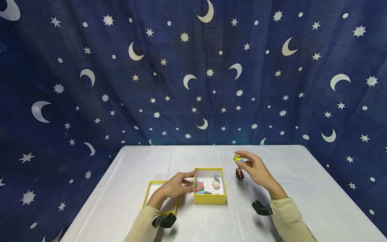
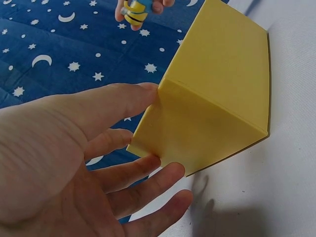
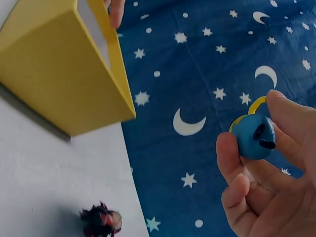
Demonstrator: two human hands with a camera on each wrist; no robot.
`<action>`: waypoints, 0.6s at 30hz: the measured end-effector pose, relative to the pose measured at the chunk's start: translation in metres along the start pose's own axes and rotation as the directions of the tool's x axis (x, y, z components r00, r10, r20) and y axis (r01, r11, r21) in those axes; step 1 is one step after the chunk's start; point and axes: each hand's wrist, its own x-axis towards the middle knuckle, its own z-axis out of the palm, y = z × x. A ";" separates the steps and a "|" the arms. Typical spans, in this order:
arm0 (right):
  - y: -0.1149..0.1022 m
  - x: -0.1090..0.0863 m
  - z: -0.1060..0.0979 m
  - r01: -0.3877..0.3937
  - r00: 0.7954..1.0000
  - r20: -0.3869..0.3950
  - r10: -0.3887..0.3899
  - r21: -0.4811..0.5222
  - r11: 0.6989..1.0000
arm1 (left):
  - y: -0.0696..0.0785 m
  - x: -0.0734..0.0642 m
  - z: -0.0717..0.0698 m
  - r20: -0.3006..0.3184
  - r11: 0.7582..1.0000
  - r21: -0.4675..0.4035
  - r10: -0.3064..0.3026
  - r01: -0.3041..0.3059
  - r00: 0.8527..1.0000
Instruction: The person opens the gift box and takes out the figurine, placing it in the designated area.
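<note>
Yellow-and-blue figurine (image 1: 238, 159), held above the desk (image 1: 208, 223) to the R. of an open-topped yellow box (image 1: 210, 199). R. hand (image 1: 255, 170) pinches it betw. thumb & fingers; L. hand (image 1: 176, 185), fingers spread, touches the box's L. side. From where I stand, box contents incl. a pink toy (image 1: 200, 186) at L. & a white toy (image 1: 216, 184) at R., others partly hidden by the near wall. Dark figurine (image 1: 240, 173) rests on desk near R. hand; yellow-rimmed lid (image 1: 171, 212) lies L. of box, partly covered by L. arm. Backdrop (image 1: 175, 111): blue cloth w/ moons, stars, etc.
</note>
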 end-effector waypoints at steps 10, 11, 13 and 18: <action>0.012 -0.001 -0.009 -0.012 0.998 -0.054 0.010 -0.043 0.999 | 0.001 -0.002 0.002 -0.001 1.000 -0.011 -0.027 0.027 1.000; 0.013 -0.001 -0.010 -0.016 0.998 -0.062 0.013 -0.051 0.999 | 0.001 -0.002 0.002 -0.004 1.000 -0.012 -0.028 0.028 1.000; 0.016 -0.002 -0.012 -0.023 0.997 -0.078 0.018 -0.065 0.998 | 0.002 -0.003 0.002 -0.011 0.999 -0.015 -0.029 0.028 1.000; 0.020 -0.001 -0.015 -0.025 0.993 -0.117 0.017 -0.067 0.997 | 0.004 -0.003 0.001 -0.013 1.000 -0.020 -0.023 0.023 1.000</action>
